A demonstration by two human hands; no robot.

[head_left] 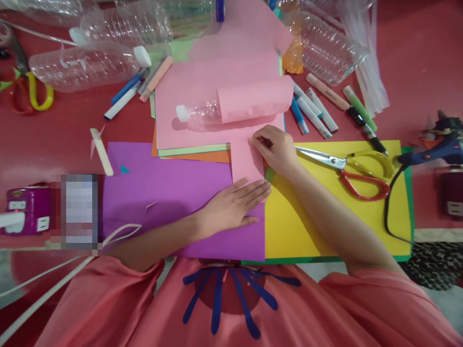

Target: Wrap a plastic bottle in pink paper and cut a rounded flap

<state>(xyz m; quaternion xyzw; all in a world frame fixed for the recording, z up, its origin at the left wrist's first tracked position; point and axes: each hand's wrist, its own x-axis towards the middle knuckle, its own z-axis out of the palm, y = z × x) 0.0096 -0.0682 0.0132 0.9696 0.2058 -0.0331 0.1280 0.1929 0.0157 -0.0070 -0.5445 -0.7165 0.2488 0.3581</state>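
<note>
A pink paper strip (247, 161) lies upright in front of me, across the edges of the purple sheet (159, 183) and the pink sheets behind it. My left hand (235, 205) rests flat over the strip's near end, fingers stretched out. At its far right edge, the curled fingers of my right hand (275, 147) pinch the paper, partly hiding it. Just beyond lies a small clear bottle (204, 112) with a white cap, wrapped in pink paper (256, 99). To the right of my right hand are scissors (336, 161) with yellow and red handles.
Markers (313, 113) lie right and left of the pink sheets (173, 135). Clear plastic bottles (87, 65) line the back. A yellow sheet (300, 221) lies under my right forearm. A blue glue gun (430, 152) with its cord is at right; more scissors (32, 94) are far left.
</note>
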